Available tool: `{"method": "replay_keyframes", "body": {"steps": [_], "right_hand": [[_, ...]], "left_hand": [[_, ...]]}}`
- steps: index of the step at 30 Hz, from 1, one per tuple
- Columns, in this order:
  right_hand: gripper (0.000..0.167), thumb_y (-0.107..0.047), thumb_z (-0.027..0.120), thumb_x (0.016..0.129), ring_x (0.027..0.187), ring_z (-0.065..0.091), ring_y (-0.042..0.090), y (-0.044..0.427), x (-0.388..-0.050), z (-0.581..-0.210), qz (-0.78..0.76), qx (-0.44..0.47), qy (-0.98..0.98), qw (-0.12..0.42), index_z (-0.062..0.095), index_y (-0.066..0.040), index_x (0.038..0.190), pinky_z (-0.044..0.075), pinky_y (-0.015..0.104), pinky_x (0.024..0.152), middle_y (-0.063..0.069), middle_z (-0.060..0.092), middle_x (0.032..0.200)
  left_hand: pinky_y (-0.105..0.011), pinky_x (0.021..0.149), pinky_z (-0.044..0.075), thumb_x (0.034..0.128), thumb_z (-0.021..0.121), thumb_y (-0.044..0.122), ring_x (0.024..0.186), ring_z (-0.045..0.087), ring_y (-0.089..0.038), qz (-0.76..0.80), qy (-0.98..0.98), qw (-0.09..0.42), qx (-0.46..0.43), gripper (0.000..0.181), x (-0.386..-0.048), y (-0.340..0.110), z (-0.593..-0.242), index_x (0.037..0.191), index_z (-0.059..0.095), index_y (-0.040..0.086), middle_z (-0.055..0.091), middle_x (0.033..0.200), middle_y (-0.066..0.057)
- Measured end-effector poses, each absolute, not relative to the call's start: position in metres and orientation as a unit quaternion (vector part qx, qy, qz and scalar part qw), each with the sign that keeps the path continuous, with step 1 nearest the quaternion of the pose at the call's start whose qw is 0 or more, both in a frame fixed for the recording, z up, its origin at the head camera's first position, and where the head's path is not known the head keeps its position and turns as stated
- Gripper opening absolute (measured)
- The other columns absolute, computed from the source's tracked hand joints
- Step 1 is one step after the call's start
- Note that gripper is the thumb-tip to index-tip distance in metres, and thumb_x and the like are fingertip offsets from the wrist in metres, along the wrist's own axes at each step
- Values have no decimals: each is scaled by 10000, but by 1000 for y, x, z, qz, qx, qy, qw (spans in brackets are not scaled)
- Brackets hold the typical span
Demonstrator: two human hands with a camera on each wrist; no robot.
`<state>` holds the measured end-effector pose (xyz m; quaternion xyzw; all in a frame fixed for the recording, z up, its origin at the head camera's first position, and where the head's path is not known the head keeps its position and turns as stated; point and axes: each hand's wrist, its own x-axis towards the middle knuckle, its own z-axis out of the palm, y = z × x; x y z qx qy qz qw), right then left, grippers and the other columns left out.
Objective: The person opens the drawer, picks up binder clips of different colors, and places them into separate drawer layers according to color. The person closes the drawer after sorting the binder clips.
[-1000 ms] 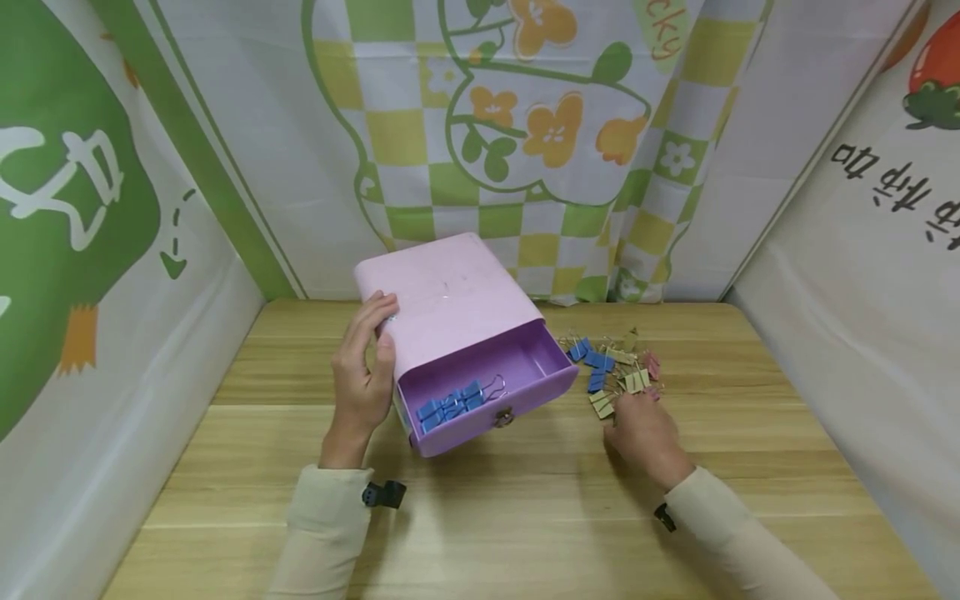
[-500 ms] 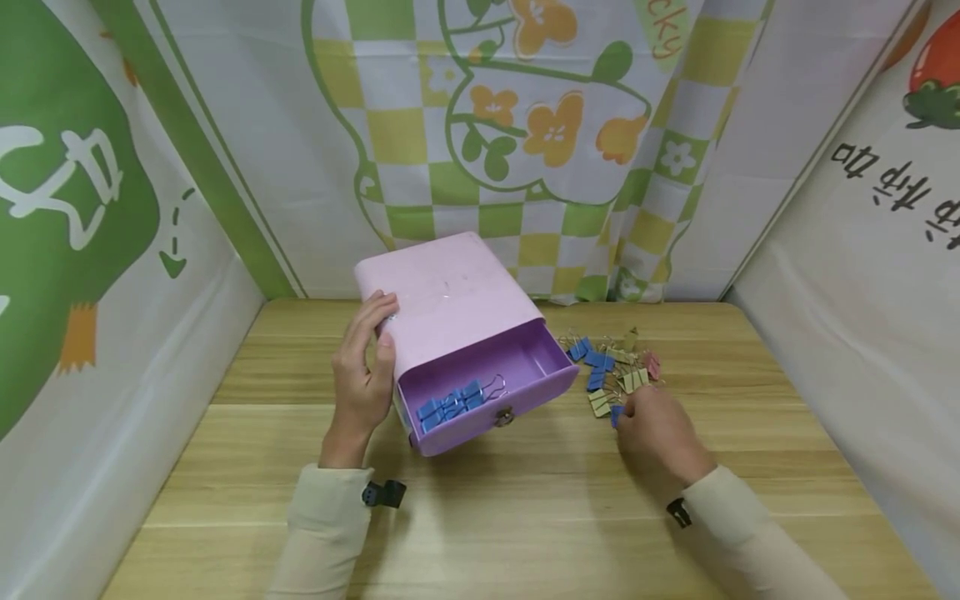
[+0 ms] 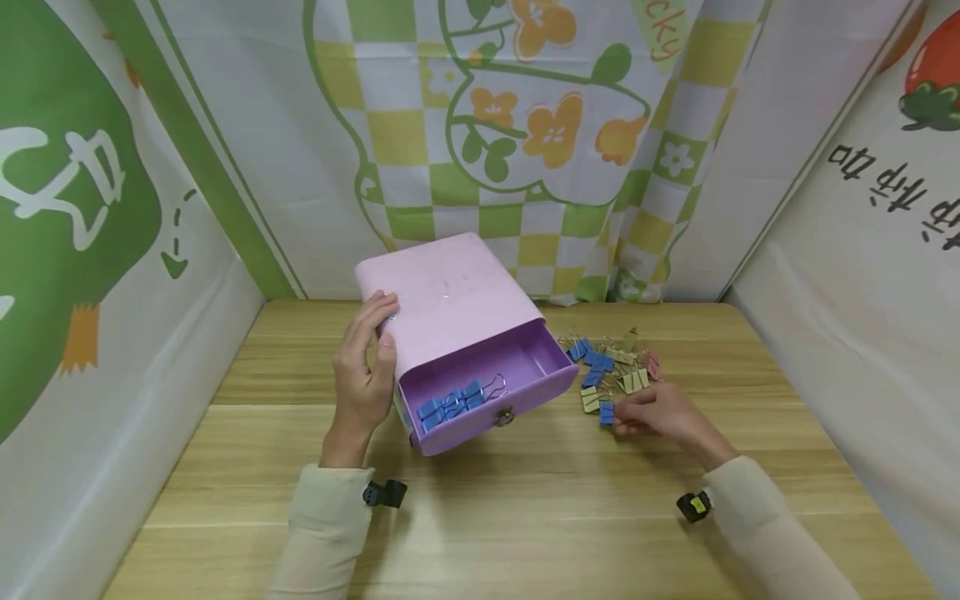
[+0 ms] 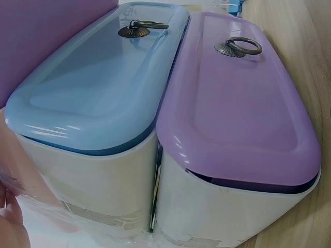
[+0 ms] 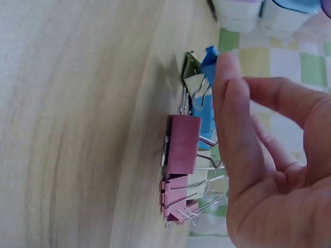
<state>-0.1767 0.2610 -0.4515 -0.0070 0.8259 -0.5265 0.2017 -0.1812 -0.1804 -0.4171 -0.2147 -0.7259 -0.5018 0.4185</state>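
Note:
My left hand (image 3: 360,367) rests against the left side of a pale pink drawer cabinet (image 3: 457,292), fingers over its top edge. The cabinet's purple top drawer (image 3: 457,439) is pulled out, with several blue binder clips (image 3: 450,406) at its left end. In the left wrist view, a blue drawer (image 4: 103,77) and a lower purple drawer (image 4: 232,103) are closed. My right hand (image 3: 667,412) pinches a blue binder clip (image 3: 606,413) at the near edge of a clip pile. Fingers partly hide the clip in the right wrist view.
The pile right of the cabinet includes yellow clips (image 3: 633,381), pink clips (image 3: 652,364) and other blue clips (image 3: 598,362). Everything stands on a wooden table (image 3: 525,533). A patterned curtain (image 3: 517,208) hangs behind it, with printed white fabric on both sides.
My right hand has drawn back to the right and turned, bringing the blue binder clip into view. A yellow clip and a blue one beside it have shifted left. My left hand stays put.

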Motion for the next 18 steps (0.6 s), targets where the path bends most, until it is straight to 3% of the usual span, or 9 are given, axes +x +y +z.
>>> {"method": "replay_keyframes", "body": {"steps": [4,8,13,18], "right_hand": [[383,-123,614,1047,868,796,116,267,-179,-448,-581,-12,781,229,648,185,1272,674,250,828,99,822,982],[374,-106,587,1053,895,801,116,270,-181,-443,-630,-4,739,239,635,172,1299,660,221,846,48,823,983],[241,-102,559,1063,880,800,103,270,-181,-435,-677,7,694,245,779,-20,1120,653,195,840,34,823,975],[274,-98,533,1075,880,789,87,266,-181,-426,-707,-8,667,236,799,-126,1017,650,180,844,7,815,959]], "left_hand": [[-372,1302,389,980,490,130,1488,515,-326,-504,-725,417,-214,426,-181,-180,-418,1342,692,30,665,1454,-136],[-370,1301,390,978,490,129,1489,514,-328,-505,-724,417,-215,426,-181,-181,-418,1339,692,27,666,1453,-137],[-363,1300,390,979,495,131,1488,516,-321,-505,-726,416,-213,423,-181,-181,-418,1340,694,35,665,1457,-130],[-365,1299,393,979,494,132,1487,517,-324,-505,-725,416,-213,423,-181,-180,-418,1337,696,32,667,1452,-133]]}}
